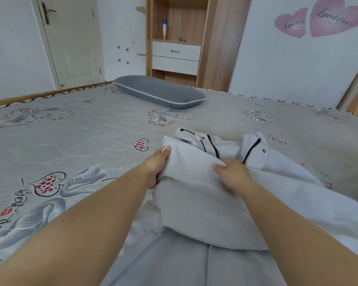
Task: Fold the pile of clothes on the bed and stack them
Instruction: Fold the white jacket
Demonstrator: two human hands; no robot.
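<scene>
White cloth, a garment (196, 182) with dark piping, lies bunched on the bed (81, 137) at my 1 o'clock. I see my left hand (156, 167) gripping its left fold, my right hand (233, 174) pinching the top layer. A grey pillow (159, 91) sits at 12 o'clock, well apart.

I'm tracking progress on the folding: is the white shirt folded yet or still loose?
Still loose. The white shirt lies bunched and rumpled on the bed, gripped by the left hand and the right hand.
</scene>
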